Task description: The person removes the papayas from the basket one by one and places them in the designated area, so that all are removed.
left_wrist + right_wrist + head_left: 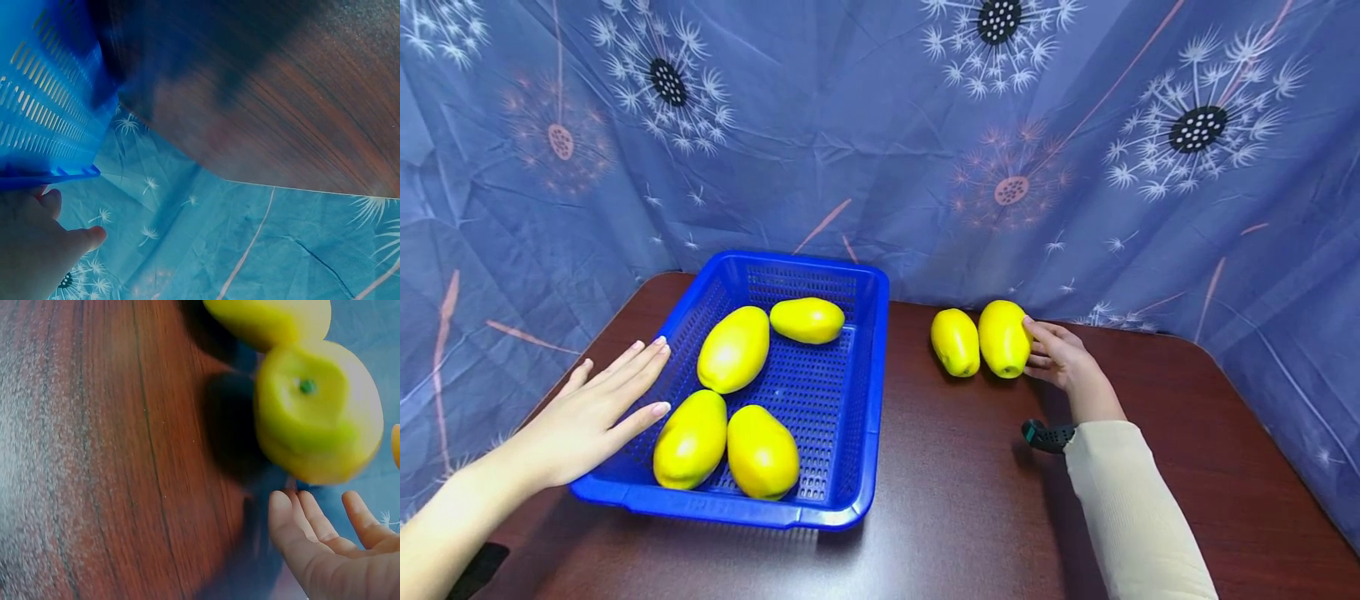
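Note:
Two smooth yellow papayas stand side by side on the table, a smaller one (955, 342) and a larger one (1004, 339) to its right. My right hand (1063, 358) is at the larger papaya's right side, fingers extended and not wrapped round it. In the right wrist view, the fingertips (281, 501) lie just beside the papaya (319, 412), whose end has a green stem spot. My left hand (602, 408) spreads flat over the left rim of a blue plastic basket (874, 400). Several yellow papayas lie in that basket, one (733, 349) near the left fingertips.
A dark reddish-brown table (955, 500) bears everything. Behind and beside it hangs a blue curtain (865, 150) with dandelion prints. The right wrist wears a dark strap (1047, 436). A dark object (478, 571) shows under the left forearm at the lower left.

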### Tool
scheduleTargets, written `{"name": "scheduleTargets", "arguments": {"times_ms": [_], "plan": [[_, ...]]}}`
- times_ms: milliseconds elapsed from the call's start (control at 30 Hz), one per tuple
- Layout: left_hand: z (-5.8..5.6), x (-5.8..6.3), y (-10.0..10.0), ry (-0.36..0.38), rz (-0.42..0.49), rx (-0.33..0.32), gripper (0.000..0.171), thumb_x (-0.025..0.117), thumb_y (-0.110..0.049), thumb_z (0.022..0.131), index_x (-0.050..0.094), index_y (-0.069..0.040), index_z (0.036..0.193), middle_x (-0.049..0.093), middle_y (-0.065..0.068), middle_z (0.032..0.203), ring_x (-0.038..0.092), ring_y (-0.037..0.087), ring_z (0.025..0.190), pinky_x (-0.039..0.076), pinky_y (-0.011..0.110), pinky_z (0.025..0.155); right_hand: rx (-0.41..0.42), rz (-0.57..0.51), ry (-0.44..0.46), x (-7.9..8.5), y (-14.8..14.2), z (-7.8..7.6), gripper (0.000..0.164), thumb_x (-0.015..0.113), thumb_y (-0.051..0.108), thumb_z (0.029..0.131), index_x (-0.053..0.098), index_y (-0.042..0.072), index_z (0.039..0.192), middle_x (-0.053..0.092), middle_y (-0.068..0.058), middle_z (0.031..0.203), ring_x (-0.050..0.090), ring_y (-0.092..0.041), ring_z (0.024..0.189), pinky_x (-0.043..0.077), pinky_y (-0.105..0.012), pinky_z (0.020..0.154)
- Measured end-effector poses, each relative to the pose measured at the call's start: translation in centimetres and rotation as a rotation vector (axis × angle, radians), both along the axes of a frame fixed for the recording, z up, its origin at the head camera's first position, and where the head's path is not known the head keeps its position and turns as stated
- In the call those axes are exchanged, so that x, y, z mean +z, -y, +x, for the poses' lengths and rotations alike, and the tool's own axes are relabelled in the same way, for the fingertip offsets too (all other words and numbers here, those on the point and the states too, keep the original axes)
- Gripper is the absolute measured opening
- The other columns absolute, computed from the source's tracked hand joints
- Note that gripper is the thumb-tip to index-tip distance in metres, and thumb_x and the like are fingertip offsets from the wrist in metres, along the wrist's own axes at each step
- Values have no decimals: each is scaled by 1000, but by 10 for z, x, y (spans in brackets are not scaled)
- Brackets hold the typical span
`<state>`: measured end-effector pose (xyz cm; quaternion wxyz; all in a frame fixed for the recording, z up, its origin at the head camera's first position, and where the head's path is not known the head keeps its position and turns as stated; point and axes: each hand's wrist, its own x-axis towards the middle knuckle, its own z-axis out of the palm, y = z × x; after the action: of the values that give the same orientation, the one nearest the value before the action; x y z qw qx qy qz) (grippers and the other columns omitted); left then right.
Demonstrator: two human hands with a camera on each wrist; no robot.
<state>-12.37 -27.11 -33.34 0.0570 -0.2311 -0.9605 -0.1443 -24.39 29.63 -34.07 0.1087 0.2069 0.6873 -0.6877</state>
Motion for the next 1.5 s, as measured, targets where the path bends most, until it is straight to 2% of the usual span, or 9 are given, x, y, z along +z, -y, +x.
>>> {"name": "scheduleTargets", "arguments": {"times_ms": [100,200,367,767,900,1033,1233,1300,1500], "plan": [[0,-1,0,-1,2,0,66,47,-36,97,17,-14,150,20,11,154,4,21,143,-9,62,104,27,12,-6,2,-1,0,76,61,39,88,21,11,146,46,-10,111,60,-12,73,53,-32,72],[0,-1,0,-2,0,2,66,47,-36,97,16,-14,150,19,11,154,1,19,143,-9,61,105,58,35,-2,3,-3,0,85,60,40,89,10,11,150,39,-19,130,59,-14,84,52,-35,81],[0,0,0,1,-6,2,66,47,-36,97,16,-13,150,19,12,154,1,20,143,-9,61,105,79,68,2,7,-9,0,88,61,43,86,10,12,151,21,-22,148,49,-24,111,46,-40,92],[-1,0,1,-12,-11,-3,66,47,-35,97,16,-14,150,19,12,154,3,21,143,-9,61,105,179,26,-53,49,-4,1,82,59,35,90,9,15,151,32,-16,134,43,-26,116,51,-36,84],[0,0,-1,-2,-10,-4,66,47,-36,97,16,-14,150,19,12,154,2,20,143,-10,61,105,235,27,-51,62,6,1,82,59,35,90,8,15,151,34,-13,133,44,-25,118,48,-38,89],[-1,0,-1,0,-14,-4,66,47,-36,97,16,-14,150,19,12,154,3,21,143,-10,61,105,286,30,-67,76,23,0,80,59,35,91,11,14,151,38,-11,130,45,-26,121,46,-40,92],[-2,1,-1,-10,-14,-4,66,47,-36,97,17,-13,150,19,12,154,5,23,142,-8,62,105,382,54,-111,92,57,-4,74,55,35,93,15,10,150,27,-20,145,29,-37,133,30,-50,104],[-2,1,-1,-9,-13,-4,66,47,-36,97,17,-13,150,19,12,154,5,23,142,-8,62,105,402,61,-119,95,67,-6,72,55,34,93,17,10,149,26,-22,147,31,-38,133,29,-51,104],[-2,1,-1,1,-17,0,67,47,-37,96,16,-13,150,19,13,153,2,21,143,-10,61,105,447,43,-133,101,100,-11,61,54,26,95,27,9,146,39,-18,138,46,-32,120,35,-52,101]]}}
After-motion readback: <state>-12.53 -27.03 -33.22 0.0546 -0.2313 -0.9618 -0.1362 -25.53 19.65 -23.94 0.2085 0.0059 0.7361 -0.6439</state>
